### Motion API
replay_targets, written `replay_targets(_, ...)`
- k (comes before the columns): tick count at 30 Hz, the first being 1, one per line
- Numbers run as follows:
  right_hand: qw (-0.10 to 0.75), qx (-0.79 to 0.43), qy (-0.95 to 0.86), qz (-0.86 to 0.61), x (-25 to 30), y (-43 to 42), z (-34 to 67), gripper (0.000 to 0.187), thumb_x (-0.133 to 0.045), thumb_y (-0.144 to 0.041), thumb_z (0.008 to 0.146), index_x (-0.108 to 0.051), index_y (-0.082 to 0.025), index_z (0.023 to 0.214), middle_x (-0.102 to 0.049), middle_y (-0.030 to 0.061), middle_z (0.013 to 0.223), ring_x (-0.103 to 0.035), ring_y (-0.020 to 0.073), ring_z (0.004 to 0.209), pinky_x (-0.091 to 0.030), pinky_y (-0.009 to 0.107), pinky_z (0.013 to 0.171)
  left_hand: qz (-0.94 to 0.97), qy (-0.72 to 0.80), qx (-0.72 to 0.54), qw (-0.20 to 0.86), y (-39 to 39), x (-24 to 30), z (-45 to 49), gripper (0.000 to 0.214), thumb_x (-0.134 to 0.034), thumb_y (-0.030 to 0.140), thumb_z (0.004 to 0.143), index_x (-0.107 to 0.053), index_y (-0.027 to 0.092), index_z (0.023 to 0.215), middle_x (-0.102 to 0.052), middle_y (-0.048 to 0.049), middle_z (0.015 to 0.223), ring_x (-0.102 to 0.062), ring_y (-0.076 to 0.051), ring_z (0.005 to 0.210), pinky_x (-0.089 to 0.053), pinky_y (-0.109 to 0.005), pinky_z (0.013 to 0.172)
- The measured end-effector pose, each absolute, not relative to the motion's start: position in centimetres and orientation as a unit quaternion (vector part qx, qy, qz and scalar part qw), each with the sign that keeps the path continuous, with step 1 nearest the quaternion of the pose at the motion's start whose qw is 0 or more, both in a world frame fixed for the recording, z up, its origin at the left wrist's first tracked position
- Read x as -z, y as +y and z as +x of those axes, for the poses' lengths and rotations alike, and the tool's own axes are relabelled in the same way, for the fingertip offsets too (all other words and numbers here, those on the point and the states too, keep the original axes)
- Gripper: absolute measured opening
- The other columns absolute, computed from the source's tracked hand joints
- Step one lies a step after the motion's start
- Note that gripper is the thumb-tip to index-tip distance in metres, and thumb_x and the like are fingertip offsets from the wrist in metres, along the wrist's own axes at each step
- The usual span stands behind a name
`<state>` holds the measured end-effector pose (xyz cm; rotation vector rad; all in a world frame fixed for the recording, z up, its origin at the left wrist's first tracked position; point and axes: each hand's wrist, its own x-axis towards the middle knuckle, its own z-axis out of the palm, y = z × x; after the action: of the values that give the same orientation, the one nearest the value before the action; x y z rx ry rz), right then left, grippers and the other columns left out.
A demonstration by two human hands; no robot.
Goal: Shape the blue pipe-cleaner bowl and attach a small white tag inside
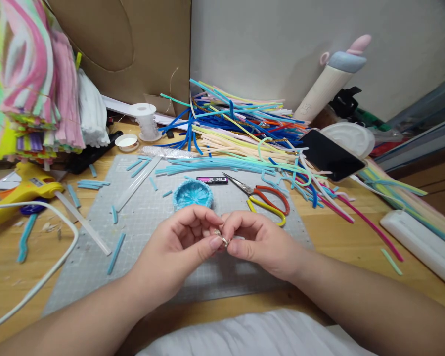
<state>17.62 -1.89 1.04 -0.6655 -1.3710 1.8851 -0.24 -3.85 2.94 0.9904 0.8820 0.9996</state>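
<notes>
My left hand and my right hand meet over the grey cutting mat. Both pinch a small shiny metal piece between thumbs and fingertips; it is too small to name. Just beyond my fingers lies a round light-blue woven pipe-cleaner piece. Scissors with red and yellow handles lie to its right, and a small black and pink lighter-like object sits behind it.
A heap of coloured pipe cleaners covers the back of the wooden table. A phone leans at the right, a yellow glue gun lies at the left, and a thread spool stands behind. Short blue offcuts are scattered on the mat.
</notes>
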Motion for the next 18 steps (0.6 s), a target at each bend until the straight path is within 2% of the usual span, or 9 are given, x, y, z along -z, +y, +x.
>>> replay_targets(5,0.412,-0.48,-0.726,-0.269,-1.69,-1.88,17.74,0.005,-0.062,-0.017,0.085,-0.062,-0.019,0.081,-0.059,0.0012,0.078,-0.056,0.0139,0.077,-0.044,0.028,0.072,0.396,0.4,-0.42,0.712,-3.42,-2.9,-0.21,0.019,-0.075,0.029,0.074,-0.064,0.017,0.084,-0.059,0.0027,0.069,-0.052,-0.008,0.062,-0.043,-0.018,0.06)
replay_targets(7,0.41,-0.376,-0.782,-0.28,-1.87,-1.92,17.79,0.006,-0.062,-0.014,0.084,-0.063,-0.019,0.082,-0.06,0.0019,0.078,-0.055,0.014,0.076,-0.043,0.028,0.07,0.395,0.415,-0.412,0.709,-3.45,-2.64,-0.29,0.02,-0.076,0.029,0.073,-0.064,0.017,0.083,-0.058,0.0027,0.07,-0.052,-0.008,0.064,-0.043,-0.019,0.061)
replay_targets(9,0.402,-0.329,-0.805,-0.286,-1.96,-1.97,17.8,0.006,-0.062,-0.013,0.083,-0.063,-0.018,0.082,-0.06,0.0022,0.078,-0.055,0.0144,0.077,-0.042,0.029,0.071,0.395,0.426,-0.409,0.704,-3.49,-2.4,-0.38,0.02,-0.076,0.029,0.072,-0.063,0.017,0.082,-0.058,0.0024,0.071,-0.051,-0.009,0.066,-0.042,-0.019,0.063)
replay_targets(12,0.403,-0.383,-0.779,-0.29,-2.04,-2.01,17.73,0.005,-0.061,-0.014,0.084,-0.062,-0.019,0.083,-0.06,0.0017,0.077,-0.055,0.0137,0.074,-0.043,0.028,0.07,0.387,0.421,-0.397,0.718,-3.46,-2.27,-0.48,0.02,-0.075,0.029,0.074,-0.062,0.017,0.083,-0.059,0.002,0.073,-0.052,-0.009,0.068,-0.042,-0.02,0.064)
replay_targets(15,0.383,-0.532,-0.697,-0.292,-2.07,-1.96,17.63,0.006,-0.058,-0.016,0.085,-0.061,-0.018,0.081,-0.062,0.0019,0.08,-0.057,0.0138,0.077,-0.045,0.028,0.072,0.382,0.413,-0.39,0.729,-3.39,-2.33,-0.45,0.018,-0.073,0.029,0.075,-0.061,0.018,0.083,-0.058,0.0023,0.071,-0.051,-0.009,0.065,-0.042,-0.021,0.063)
replay_targets(18,0.336,-0.665,-0.583,-0.323,-1.9,-1.89,17.61,0.008,-0.062,-0.022,0.083,-0.06,-0.017,0.077,-0.06,-0.0002,0.074,-0.055,0.0124,0.072,-0.043,0.026,0.068,0.412,0.421,-0.425,0.687,-3.46,-2.36,-0.39,0.016,-0.072,0.026,0.076,-0.062,0.02,0.086,-0.059,0.0017,0.076,-0.053,-0.01,0.07,-0.043,-0.022,0.065)
